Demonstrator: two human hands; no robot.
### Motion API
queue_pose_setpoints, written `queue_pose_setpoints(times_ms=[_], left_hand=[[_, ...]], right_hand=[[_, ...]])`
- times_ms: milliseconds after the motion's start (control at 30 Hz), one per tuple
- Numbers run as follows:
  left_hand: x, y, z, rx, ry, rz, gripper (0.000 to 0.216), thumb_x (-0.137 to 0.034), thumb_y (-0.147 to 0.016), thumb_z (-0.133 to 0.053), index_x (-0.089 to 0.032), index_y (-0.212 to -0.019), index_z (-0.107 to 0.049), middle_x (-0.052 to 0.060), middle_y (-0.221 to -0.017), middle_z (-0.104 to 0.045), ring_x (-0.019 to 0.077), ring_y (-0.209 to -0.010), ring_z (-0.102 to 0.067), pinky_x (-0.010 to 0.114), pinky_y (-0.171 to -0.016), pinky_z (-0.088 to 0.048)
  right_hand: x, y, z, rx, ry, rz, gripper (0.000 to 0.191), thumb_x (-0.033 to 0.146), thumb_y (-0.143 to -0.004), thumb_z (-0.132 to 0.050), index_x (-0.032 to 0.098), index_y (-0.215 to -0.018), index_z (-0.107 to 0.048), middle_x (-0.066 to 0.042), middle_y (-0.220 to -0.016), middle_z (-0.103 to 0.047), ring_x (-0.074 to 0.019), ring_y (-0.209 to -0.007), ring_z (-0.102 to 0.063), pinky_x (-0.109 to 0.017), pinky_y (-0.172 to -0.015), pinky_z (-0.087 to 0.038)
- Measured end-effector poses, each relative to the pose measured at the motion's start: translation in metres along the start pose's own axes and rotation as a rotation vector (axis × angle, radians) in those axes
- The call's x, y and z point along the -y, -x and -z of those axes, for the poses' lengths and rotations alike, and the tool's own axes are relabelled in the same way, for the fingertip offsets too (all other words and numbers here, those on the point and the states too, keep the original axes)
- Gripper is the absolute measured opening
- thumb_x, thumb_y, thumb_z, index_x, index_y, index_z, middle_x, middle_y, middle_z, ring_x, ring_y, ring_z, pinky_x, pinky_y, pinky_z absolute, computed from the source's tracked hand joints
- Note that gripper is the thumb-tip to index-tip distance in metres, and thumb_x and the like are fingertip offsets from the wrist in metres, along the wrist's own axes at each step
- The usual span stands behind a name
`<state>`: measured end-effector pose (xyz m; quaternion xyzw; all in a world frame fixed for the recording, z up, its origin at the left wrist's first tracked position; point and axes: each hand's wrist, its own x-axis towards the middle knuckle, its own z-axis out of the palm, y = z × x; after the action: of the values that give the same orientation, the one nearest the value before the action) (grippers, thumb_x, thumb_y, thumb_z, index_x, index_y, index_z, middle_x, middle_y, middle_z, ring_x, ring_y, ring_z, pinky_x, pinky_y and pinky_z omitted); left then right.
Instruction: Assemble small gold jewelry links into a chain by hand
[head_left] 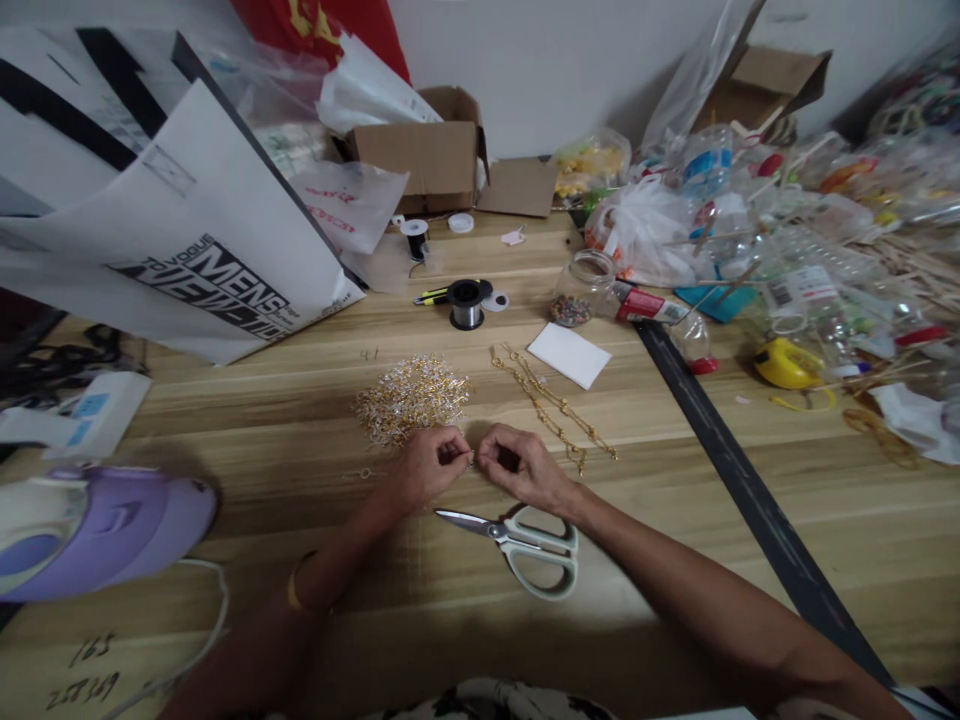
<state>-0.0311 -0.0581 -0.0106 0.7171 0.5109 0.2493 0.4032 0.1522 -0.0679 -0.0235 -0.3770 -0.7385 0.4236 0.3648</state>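
Observation:
My left hand [431,465] and my right hand [519,462] are close together over the wooden table, fingertips pinched. A tiny shiny piece shows between the two pinches; its kind is too small to make out, and I cannot tell which hand grips it. Just beyond my left hand lies a heap of small gold and silver pieces [412,396]. Two gold chains [553,402] are stretched out past my right hand. Scissors with pale grey-green handles [517,545] lie on the table below my hands. A small ring-shaped piece [365,473] rests left of my left hand.
Behind the heap stand a wire spool [466,304] and a yellow cutter [431,297]. A white card [570,354] lies near a jar of beads [581,290]. At left are a large paper bag [172,220] and a purple appliance [120,525]; plastic bottles [802,290] crowd the right.

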Motion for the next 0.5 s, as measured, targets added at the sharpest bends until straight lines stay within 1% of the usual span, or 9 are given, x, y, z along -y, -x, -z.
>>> queue_pose_setpoints(times_ms=[267, 500], left_hand=[[-0.0020, 0.0006, -0.0006, 0.002, -0.001, 0.000, 0.009, -0.017, -0.071, -0.058, -0.014, -0.062, -0.060, -0.003, -0.053, -0.054, 0.0073, -0.049, -0.044, 0.018, -0.049, -0.034], [-0.0017, 0.0022, -0.0023, 0.017, -0.015, -0.017, 0.010, -0.020, -0.072, -0.058, -0.013, -0.067, -0.064, -0.002, -0.055, -0.057, 0.0079, -0.050, -0.046, 0.019, -0.049, -0.034]], right_hand=[[-0.0020, -0.0001, -0.0009, -0.007, -0.001, -0.020, 0.007, 0.018, -0.081, -0.055, 0.016, -0.074, -0.055, -0.001, -0.069, -0.054, -0.0107, -0.061, -0.049, -0.021, -0.055, -0.038], [-0.0008, -0.0007, -0.0016, -0.033, 0.006, -0.024, 0.006, 0.016, -0.080, -0.055, 0.016, -0.074, -0.055, 0.000, -0.068, -0.054, -0.0104, -0.060, -0.048, -0.021, -0.055, -0.038]])
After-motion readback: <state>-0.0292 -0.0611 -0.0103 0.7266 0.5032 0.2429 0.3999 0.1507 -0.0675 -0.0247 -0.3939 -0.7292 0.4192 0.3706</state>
